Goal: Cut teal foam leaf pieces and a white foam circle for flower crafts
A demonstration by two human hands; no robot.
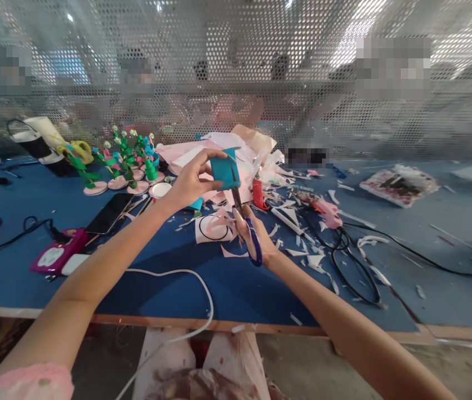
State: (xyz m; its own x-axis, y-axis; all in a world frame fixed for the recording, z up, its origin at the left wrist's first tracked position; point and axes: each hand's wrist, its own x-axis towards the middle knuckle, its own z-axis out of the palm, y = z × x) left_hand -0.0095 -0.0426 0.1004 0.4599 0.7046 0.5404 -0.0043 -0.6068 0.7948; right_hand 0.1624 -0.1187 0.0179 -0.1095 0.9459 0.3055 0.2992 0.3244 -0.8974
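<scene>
Between the fingers and thumb of my left hand (196,176) is a piece of blue paper (224,171), held up above the table. My right hand (256,230) is closed around the dark blue handles of a pair of scissors (254,244). Their blades point upward and meet the lower right edge of the paper, where a slit shows. Below the hands lies a white sheet with a black circle drawn on it (213,229). Another blue scrap (196,204) rests on the table under my left hand.
Paper flowers on round pink bases (138,186) stand at the back left, near a phone (109,213) and a purple device (60,250). A pink glue gun (329,214) with a black cord lies right among white scraps. A white cable (194,272) crosses the front edge.
</scene>
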